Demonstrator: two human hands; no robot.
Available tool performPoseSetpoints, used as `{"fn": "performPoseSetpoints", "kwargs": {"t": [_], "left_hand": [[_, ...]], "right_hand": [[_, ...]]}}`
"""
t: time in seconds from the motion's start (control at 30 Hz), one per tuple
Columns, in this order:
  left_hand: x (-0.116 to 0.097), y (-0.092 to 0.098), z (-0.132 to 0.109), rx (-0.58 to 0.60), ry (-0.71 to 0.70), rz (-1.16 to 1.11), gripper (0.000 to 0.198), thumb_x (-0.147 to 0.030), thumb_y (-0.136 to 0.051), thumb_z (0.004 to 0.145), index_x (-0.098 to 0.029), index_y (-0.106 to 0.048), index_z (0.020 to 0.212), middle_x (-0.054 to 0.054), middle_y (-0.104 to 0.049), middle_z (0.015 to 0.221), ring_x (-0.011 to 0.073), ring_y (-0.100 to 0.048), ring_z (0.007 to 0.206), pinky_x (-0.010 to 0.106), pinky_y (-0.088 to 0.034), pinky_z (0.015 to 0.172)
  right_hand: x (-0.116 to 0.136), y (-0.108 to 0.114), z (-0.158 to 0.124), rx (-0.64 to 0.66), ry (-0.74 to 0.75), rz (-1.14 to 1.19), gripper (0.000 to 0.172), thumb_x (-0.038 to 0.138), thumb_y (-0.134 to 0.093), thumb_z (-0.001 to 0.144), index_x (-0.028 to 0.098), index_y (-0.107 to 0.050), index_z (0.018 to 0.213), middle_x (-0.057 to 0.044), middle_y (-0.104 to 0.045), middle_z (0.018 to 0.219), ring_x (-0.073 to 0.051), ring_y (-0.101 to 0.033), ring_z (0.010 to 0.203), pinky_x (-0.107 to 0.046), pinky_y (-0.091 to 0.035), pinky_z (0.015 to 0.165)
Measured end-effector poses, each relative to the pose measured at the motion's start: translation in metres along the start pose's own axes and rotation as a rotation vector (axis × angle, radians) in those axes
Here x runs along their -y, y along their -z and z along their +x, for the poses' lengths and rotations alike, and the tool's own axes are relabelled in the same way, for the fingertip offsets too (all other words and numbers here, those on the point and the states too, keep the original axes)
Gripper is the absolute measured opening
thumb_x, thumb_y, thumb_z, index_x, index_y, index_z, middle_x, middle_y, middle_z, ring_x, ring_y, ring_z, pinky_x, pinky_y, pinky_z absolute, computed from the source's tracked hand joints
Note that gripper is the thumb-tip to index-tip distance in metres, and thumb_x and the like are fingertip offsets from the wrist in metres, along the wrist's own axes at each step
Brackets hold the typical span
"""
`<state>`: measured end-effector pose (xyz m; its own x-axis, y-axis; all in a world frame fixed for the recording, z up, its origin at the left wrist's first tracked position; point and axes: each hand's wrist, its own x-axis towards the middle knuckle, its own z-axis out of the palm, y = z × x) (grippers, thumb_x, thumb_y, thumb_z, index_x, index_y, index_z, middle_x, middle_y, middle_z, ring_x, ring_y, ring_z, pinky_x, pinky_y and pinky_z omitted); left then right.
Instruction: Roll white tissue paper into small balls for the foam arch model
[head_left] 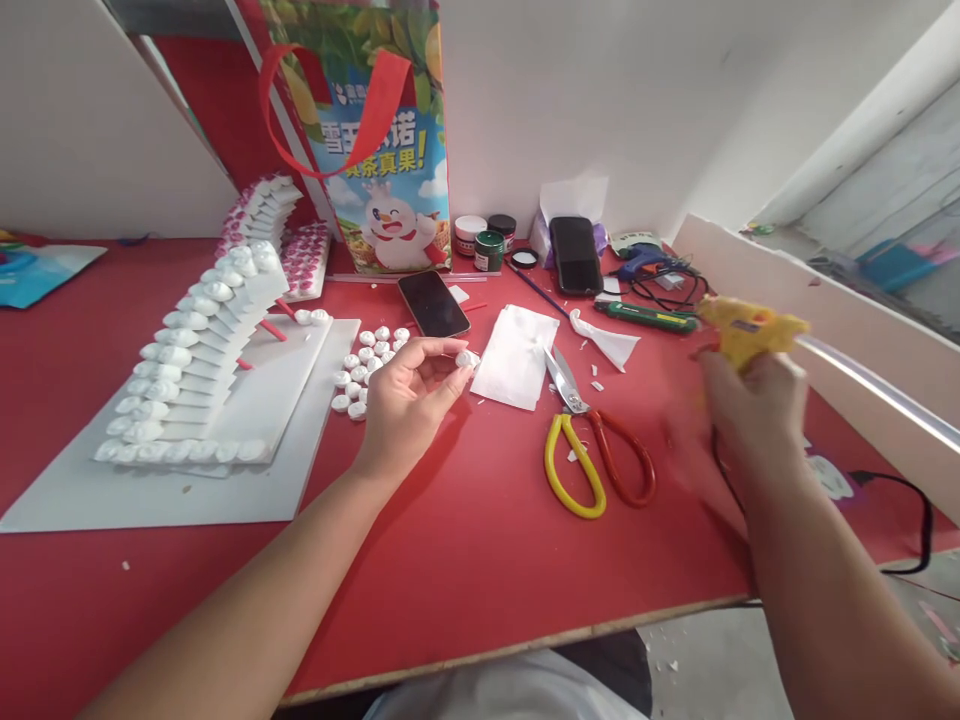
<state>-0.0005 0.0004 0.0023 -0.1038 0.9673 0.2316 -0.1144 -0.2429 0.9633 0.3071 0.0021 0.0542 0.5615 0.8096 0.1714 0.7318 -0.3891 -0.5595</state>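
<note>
My left hand pinches a small white rounded piece between thumb and fingers, above the red table. Just left of that hand lies a cluster of similar white pieces. My right hand, a little blurred, is wrapped around a yellow glue gun with a clear glue stick out of its back. Between the hands are a stack of white paper sheets and scissors with one yellow and one red handle. A curved stair-like model, edged with white pieces, stands on a white board.
Behind stand a printed gift bag, paint jars and a dark phone. Another phone lies flat. A green utility knife, a blue glue gun and cables are at the right. The table's front edge is near me.
</note>
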Motion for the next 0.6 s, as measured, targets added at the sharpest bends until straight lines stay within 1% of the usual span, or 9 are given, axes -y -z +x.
{"fn": "performPoseSetpoints", "kwargs": {"t": [0.03,0.1,0.13,0.17,0.2,0.23,0.33,0.43,0.6], "left_hand": [[0.000,0.000,0.000,-0.006,-0.001,0.003,0.023,-0.023,-0.083,0.081,-0.018,-0.076,0.102,0.003,-0.074,0.094,0.0150,-0.070,0.089,0.028,-0.058,0.086],[-0.001,0.000,0.000,-0.023,-0.009,0.017,0.023,-0.022,-0.083,0.082,-0.017,-0.076,0.103,0.003,-0.074,0.094,0.0148,-0.070,0.090,0.028,-0.057,0.086],[-0.001,0.000,0.000,-0.033,-0.013,0.028,0.022,-0.022,-0.082,0.082,-0.017,-0.076,0.102,0.003,-0.074,0.094,0.0146,-0.070,0.090,0.027,-0.057,0.087],[-0.002,0.000,0.000,-0.043,-0.019,0.040,0.022,-0.021,-0.082,0.082,-0.017,-0.076,0.102,0.003,-0.075,0.094,0.0145,-0.070,0.090,0.027,-0.057,0.086],[-0.002,0.001,0.001,-0.051,-0.024,0.053,0.022,-0.021,-0.082,0.082,-0.016,-0.076,0.102,0.004,-0.075,0.094,0.0143,-0.070,0.089,0.027,-0.057,0.086],[-0.002,0.001,0.001,-0.058,-0.031,0.063,0.022,-0.021,-0.082,0.082,-0.016,-0.076,0.102,0.004,-0.075,0.094,0.0140,-0.070,0.089,0.027,-0.056,0.086],[-0.002,0.002,0.001,-0.069,-0.054,0.069,0.022,-0.021,-0.083,0.081,-0.016,-0.075,0.102,0.003,-0.074,0.093,0.0133,-0.068,0.087,0.027,-0.056,0.084],[0.000,0.003,0.002,-0.072,-0.050,0.058,0.023,-0.021,-0.084,0.080,-0.016,-0.076,0.101,0.003,-0.073,0.092,0.0130,-0.067,0.086,0.026,-0.055,0.083],[0.001,0.002,0.002,-0.055,-0.029,0.031,0.023,-0.022,-0.085,0.080,-0.016,-0.076,0.101,0.003,-0.073,0.093,0.0131,-0.067,0.087,0.025,-0.056,0.082]], "right_hand": [[0.006,0.004,-0.005,-0.049,0.026,0.069,0.025,0.025,-0.054,0.085,0.011,-0.071,0.097,-0.007,-0.059,0.075,-0.015,-0.046,0.061,-0.034,-0.037,0.060],[0.022,0.014,-0.020,-0.083,0.102,0.480,0.019,0.018,-0.063,0.076,0.014,-0.073,0.091,-0.006,-0.063,0.077,-0.013,-0.047,0.058,-0.031,-0.037,0.055],[0.030,0.018,-0.029,-0.003,0.153,0.678,0.014,0.017,-0.065,0.074,0.015,-0.072,0.086,-0.006,-0.066,0.082,-0.014,-0.054,0.060,-0.029,-0.040,0.055],[0.038,0.020,-0.038,0.170,0.191,0.817,0.010,0.019,-0.068,0.075,0.017,-0.071,0.084,-0.006,-0.068,0.084,-0.014,-0.058,0.060,-0.028,-0.042,0.052],[0.045,0.020,-0.048,0.346,0.198,0.875,0.007,0.021,-0.070,0.077,0.017,-0.071,0.082,-0.003,-0.066,0.077,-0.013,-0.056,0.054,-0.027,-0.040,0.047],[0.051,0.019,-0.057,0.493,0.203,0.881,0.008,0.024,-0.072,0.080,0.017,-0.072,0.081,-0.002,-0.063,0.068,-0.013,-0.056,0.051,-0.025,-0.039,0.044],[0.057,0.004,-0.078,0.712,0.305,0.804,0.027,0.036,-0.072,0.089,0.016,-0.066,0.072,0.000,-0.058,0.059,-0.011,-0.053,0.052,-0.024,-0.044,0.049],[0.055,-0.013,-0.089,0.796,0.350,0.725,0.038,0.044,-0.068,0.094,0.016,-0.062,0.069,-0.002,-0.062,0.065,-0.012,-0.058,0.059,-0.023,-0.046,0.054],[0.058,-0.023,-0.091,0.805,0.375,0.672,0.039,0.045,-0.063,0.097,0.017,-0.059,0.070,-0.001,-0.060,0.065,-0.010,-0.054,0.059,-0.022,-0.042,0.052]]}}
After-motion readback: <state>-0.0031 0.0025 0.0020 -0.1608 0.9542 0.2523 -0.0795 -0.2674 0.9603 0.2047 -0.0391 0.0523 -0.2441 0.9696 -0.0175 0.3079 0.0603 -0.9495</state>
